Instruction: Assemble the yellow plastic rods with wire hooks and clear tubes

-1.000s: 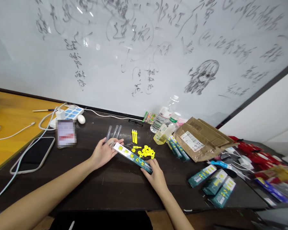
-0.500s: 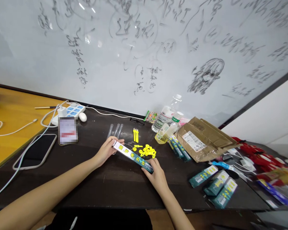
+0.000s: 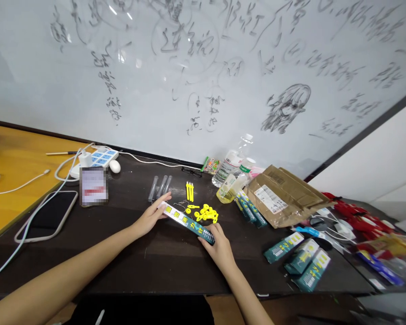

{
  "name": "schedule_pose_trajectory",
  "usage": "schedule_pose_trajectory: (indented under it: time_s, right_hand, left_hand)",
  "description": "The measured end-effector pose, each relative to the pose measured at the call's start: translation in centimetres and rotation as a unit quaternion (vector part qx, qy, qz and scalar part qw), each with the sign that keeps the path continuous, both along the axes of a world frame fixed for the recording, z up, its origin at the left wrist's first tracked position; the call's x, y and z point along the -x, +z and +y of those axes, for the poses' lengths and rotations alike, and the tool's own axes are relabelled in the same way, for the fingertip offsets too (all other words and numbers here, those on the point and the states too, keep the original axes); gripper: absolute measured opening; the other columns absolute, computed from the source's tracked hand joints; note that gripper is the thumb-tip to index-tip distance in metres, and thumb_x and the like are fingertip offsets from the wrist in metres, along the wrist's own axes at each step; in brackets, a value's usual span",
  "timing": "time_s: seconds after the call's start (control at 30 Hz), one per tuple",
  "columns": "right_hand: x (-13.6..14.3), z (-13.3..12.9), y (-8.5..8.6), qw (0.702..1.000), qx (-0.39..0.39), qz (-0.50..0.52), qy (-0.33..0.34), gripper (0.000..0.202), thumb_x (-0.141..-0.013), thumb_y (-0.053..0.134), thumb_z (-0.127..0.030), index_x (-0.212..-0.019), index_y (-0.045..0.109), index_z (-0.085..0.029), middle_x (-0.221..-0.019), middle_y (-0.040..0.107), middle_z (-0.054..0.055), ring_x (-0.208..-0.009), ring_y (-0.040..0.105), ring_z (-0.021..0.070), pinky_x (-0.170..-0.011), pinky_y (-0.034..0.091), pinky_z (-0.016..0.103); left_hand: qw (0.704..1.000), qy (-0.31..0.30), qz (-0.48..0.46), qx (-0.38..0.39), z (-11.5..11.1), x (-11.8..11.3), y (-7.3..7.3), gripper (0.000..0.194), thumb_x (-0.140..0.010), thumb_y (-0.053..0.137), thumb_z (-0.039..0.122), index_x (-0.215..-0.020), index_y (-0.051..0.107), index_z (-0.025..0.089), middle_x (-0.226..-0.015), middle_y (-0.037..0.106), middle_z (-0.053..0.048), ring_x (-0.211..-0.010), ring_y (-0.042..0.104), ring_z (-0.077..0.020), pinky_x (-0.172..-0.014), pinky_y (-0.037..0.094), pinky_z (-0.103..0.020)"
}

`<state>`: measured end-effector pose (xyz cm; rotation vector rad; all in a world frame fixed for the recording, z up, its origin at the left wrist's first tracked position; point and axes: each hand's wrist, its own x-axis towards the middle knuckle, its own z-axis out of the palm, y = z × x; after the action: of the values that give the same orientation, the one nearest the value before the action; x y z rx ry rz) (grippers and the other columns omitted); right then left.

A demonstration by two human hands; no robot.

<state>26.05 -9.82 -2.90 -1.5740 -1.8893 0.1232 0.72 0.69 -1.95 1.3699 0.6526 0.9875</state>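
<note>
A long narrow box (image 3: 186, 221), white at the left end and teal at the right with yellow characters, is held slantwise over the dark table. My left hand (image 3: 150, 218) grips its white end, fingers closed on it. Around the teal end my right hand (image 3: 219, 246) is closed. Just beyond the box lie a pile of small yellow parts (image 3: 206, 213), several yellow sticks (image 3: 190, 191) side by side, and clear tubes (image 3: 162, 186). Thin metal wire pieces show behind the box, partly hidden by it.
Teal boxes (image 3: 284, 247) lie at the right, and more (image 3: 250, 210) beside a brown cardboard package (image 3: 284, 194). Bottles (image 3: 227, 168) stand near the whiteboard. At left are a phone (image 3: 47, 216), a power strip (image 3: 101, 159), cables and a white egg-shaped object (image 3: 114, 166).
My left fingers have shifted slightly at the box's white end, with the thumb now less over its tip. Both hands still hold the box; the camera view has moved a little.
</note>
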Motion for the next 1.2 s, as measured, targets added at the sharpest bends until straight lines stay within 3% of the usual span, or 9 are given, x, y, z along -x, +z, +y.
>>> schedule_pose_trajectory:
  time_s: [0.17, 0.37, 0.57, 0.63, 0.8, 0.97, 1.1, 1.2]
  right_hand:
    - [-0.2, 0.1, -0.2, 1.0, 0.006, -0.009, -0.008, 0.014, -0.08, 0.057, -0.024, -0.094, 0.055, -0.023, -0.092, 0.055, 0.003, -0.085, 0.06, 0.018, -0.074, 0.048, 0.027]
    - [-0.3, 0.1, -0.4, 1.0, 0.003, -0.008, -0.014, 0.014, -0.078, 0.058, -0.023, -0.092, 0.055, -0.023, -0.091, 0.054, 0.002, -0.084, 0.06, 0.0176, -0.073, 0.048, 0.026]
    - [0.0, 0.1, -0.3, 1.0, -0.003, 0.019, -0.007, 0.014, -0.078, 0.058, -0.024, -0.092, 0.055, -0.022, -0.091, 0.055, 0.003, -0.085, 0.059, 0.018, -0.075, 0.048, 0.028]
    - [0.0, 0.1, -0.2, 1.0, -0.007, 0.022, -0.009, 0.015, -0.077, 0.059, -0.024, -0.092, 0.056, -0.022, -0.09, 0.055, 0.003, -0.084, 0.06, 0.0174, -0.074, 0.048, 0.027]
    - [-0.1, 0.1, -0.2, 1.0, 0.0, 0.02, -0.005, 0.014, -0.078, 0.059, -0.025, -0.092, 0.055, -0.022, -0.091, 0.055, 0.002, -0.084, 0.06, 0.0181, -0.074, 0.048, 0.027]
    - [-0.3, 0.2, 0.0, 1.0, 0.005, 0.016, 0.003, 0.015, -0.079, 0.058, -0.027, -0.094, 0.056, -0.023, -0.091, 0.053, 0.003, -0.082, 0.059, 0.0179, -0.075, 0.048, 0.028]
    - [-0.1, -0.3, 0.1, 0.995, -0.055, 0.078, -0.003, 0.016, -0.08, 0.058, -0.029, -0.093, 0.054, -0.021, -0.091, 0.052, 0.004, -0.085, 0.056, 0.018, -0.076, 0.046, 0.028]
    - [-1.3, -0.8, 0.4, 0.964, -0.14, 0.204, -0.096, 0.021, -0.08, 0.058, -0.036, -0.092, 0.049, -0.021, -0.082, 0.049, 0.001, -0.072, 0.053, 0.0147, -0.065, 0.045, 0.026]
  left_hand:
    - [0.999, -0.025, 0.02, -0.009, 0.1, -0.1, -0.8, 0.071, -0.08, 0.059, 0.041, -0.141, 0.024, 0.039, -0.151, 0.022, -0.004, -0.116, 0.049, -0.0273, -0.092, 0.046, -0.043]
    - [0.995, 0.008, 0.069, -0.07, 0.0, -0.2, -1.4, 0.077, -0.081, 0.059, 0.036, -0.144, 0.015, 0.033, -0.149, 0.024, -0.008, -0.119, 0.046, -0.0256, -0.103, 0.034, -0.044]
    - [0.994, 0.029, 0.051, -0.092, -0.9, -0.6, -0.3, 0.08, -0.083, 0.056, 0.034, -0.145, 0.006, 0.037, -0.143, 0.034, -0.01, -0.089, 0.059, -0.0178, -0.076, 0.052, -0.035]
    - [0.993, 0.039, 0.046, -0.101, -1.1, -0.7, 0.1, 0.081, -0.083, 0.055, 0.033, -0.145, 0.004, 0.036, -0.141, 0.036, -0.01, -0.084, 0.059, -0.0154, -0.072, 0.053, -0.032]
    - [0.99, 0.037, 0.091, -0.103, -1.2, -0.4, 0.2, 0.069, -0.083, 0.054, 0.036, -0.143, 0.019, 0.033, -0.137, 0.041, -0.01, -0.087, 0.058, -0.0168, -0.071, 0.052, -0.029]
    - [0.987, 0.027, 0.113, -0.11, -1.1, -0.1, 0.4, 0.068, -0.084, 0.051, 0.041, -0.144, 0.018, 0.033, -0.135, 0.043, -0.01, -0.084, 0.058, -0.0174, -0.065, 0.051, -0.028]
    - [0.984, 0.032, 0.033, -0.173, -1.0, 0.0, 0.5, 0.067, -0.09, 0.036, 0.044, -0.146, 0.001, 0.031, -0.14, 0.037, -0.013, -0.087, 0.059, -0.018, -0.065, 0.05, -0.028]
    - [0.977, 0.029, 0.028, -0.212, -0.9, 0.2, 0.1, 0.067, -0.091, 0.033, 0.043, -0.145, -0.006, 0.032, -0.14, 0.035, -0.014, -0.088, 0.06, -0.0172, -0.066, 0.05, -0.027]
